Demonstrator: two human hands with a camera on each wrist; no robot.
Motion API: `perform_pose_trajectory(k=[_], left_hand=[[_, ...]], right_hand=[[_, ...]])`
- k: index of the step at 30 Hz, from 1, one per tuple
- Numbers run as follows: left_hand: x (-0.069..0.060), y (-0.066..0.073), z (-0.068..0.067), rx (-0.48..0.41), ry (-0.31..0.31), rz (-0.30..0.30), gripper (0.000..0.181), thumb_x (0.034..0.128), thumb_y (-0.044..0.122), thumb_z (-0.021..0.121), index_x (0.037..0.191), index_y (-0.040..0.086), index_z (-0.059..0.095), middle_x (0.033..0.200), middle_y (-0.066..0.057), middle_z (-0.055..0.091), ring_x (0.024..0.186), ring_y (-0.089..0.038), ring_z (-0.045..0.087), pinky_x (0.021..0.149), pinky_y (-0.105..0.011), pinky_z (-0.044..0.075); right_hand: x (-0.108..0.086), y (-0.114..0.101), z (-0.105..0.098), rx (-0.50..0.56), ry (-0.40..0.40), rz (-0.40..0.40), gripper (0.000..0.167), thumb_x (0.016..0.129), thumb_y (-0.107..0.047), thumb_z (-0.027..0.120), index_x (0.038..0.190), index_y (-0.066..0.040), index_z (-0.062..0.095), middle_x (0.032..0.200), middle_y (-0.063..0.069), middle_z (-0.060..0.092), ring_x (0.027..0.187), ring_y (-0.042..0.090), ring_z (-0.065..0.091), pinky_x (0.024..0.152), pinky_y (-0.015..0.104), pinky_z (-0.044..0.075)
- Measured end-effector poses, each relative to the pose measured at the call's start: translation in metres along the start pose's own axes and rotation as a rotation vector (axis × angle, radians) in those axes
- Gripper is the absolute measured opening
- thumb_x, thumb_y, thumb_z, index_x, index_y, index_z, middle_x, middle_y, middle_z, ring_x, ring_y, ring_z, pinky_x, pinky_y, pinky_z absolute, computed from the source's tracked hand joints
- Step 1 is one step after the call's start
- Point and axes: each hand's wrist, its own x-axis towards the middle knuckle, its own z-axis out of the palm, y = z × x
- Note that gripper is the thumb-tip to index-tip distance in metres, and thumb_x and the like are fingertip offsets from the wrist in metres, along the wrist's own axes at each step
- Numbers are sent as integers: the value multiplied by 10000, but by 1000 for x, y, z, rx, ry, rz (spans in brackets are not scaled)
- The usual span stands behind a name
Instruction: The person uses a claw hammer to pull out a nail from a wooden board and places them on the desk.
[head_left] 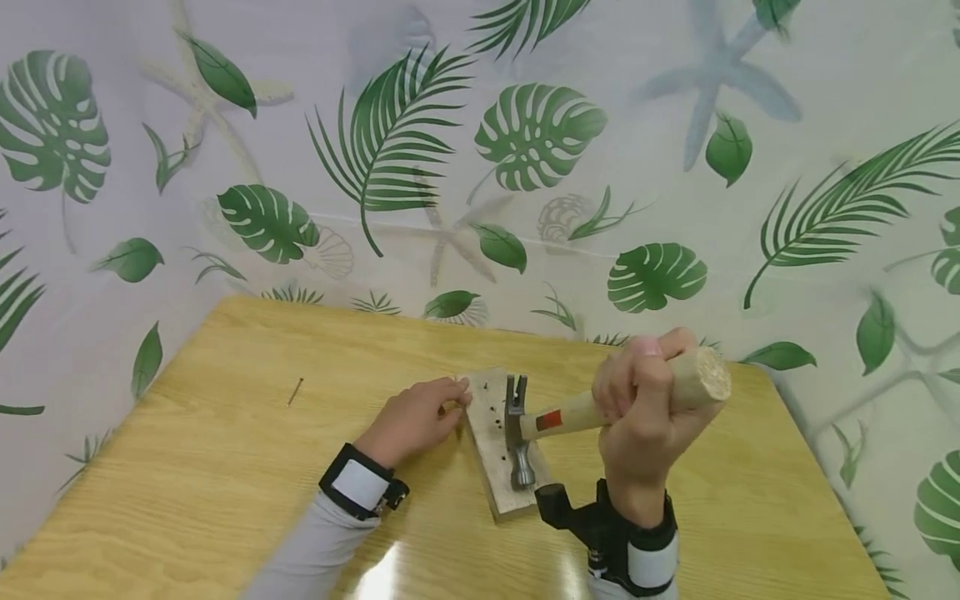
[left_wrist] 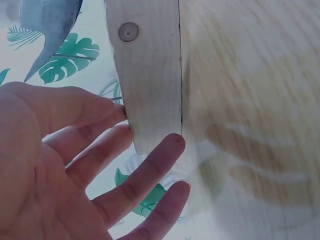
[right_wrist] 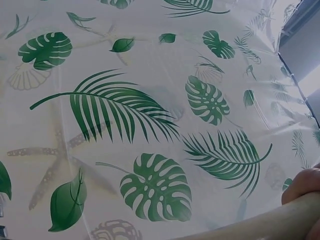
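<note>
A claw hammer (head_left: 572, 415) with a pale wooden handle is gripped by my right hand (head_left: 641, 408). Its metal head hangs over a wooden block (head_left: 491, 467), apart from it; the claw (left_wrist: 50, 30) shows at the left wrist view's top left. Several small dark nails (head_left: 498, 425) stand in the block's top. My left hand (head_left: 416, 417) rests its fingertips along the block's far left edge, fingers extended and loosely spread. Close to those fingertips a thin nail (left_wrist: 116, 98) sticks out. The right wrist view catches only part of the handle (right_wrist: 260, 225) and a finger.
A lone nail (head_left: 296, 392) lies on the wooden table (head_left: 225, 467), left of my left hand. Behind and beside the table hangs a pale sheet (head_left: 465, 275) printed with green leaves, shells and starfish.
</note>
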Motion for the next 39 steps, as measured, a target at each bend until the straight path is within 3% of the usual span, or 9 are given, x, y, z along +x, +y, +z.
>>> perform_pose_trajectory(k=[4,7,11,14,16,21,26,33,39], left_hand=[[-1,-1,-2,-23,-11,-4,257,1006,153,625,1243,160,723,1476,1,571,1242,-248,625,793,-365,512],[-1,1,-3,-22,-14,16,269,1006,140,617,1256,137,716,1484,-25,562,1303,-274,585,886,-396,525],[0,6,-5,-6,60,55,278,995,141,632,1258,140,721,1356,-30,665,1222,-257,613,1009,-421,499],[0,12,-6,-69,102,108,277,992,145,639,1254,170,728,1256,13,707,1098,-202,614,943,-389,514],[-1,17,-6,-131,79,171,281,995,144,639,1261,180,724,1241,28,704,1050,-191,602,885,-382,511],[0,29,-2,-210,-39,295,302,985,131,654,1280,159,709,1255,20,696,1072,-197,600,971,-403,487],[3,33,0,-204,-74,319,240,979,144,673,1209,146,741,1218,12,718,1149,-169,616,994,-360,496],[3,33,-6,-215,-79,329,107,962,143,702,1011,153,797,1034,38,759,972,-204,676,866,-365,536],[4,32,-10,-210,-56,323,72,942,157,737,966,168,804,987,57,762,922,-161,671,830,-371,550]], right_hand=[[2,-5,-2,11,22,-6,302,913,116,411,638,17,335,426,-8,272,320,60,250,311,190,189],[4,-14,-2,36,30,9,301,912,124,413,639,18,342,425,-6,270,315,58,246,307,185,183],[7,-27,-2,102,38,36,288,907,137,393,651,14,347,423,-1,258,310,61,237,305,181,177],[8,-34,-1,144,34,55,291,909,143,376,654,8,340,426,1,250,311,62,234,307,174,181],[8,-38,-1,164,32,62,295,912,145,367,654,6,336,426,2,247,312,61,233,309,169,185],[7,-42,-1,176,27,55,287,918,140,359,662,11,347,424,3,250,312,60,235,313,166,192],[9,-42,-2,178,20,53,307,920,134,369,649,-1,322,423,-2,255,309,50,243,311,162,201],[7,-43,-3,217,9,75,264,932,132,354,695,21,389,427,1,258,306,55,246,304,173,207],[9,-44,-4,252,-14,100,262,932,130,350,699,15,381,432,1,269,308,53,267,298,177,223]])
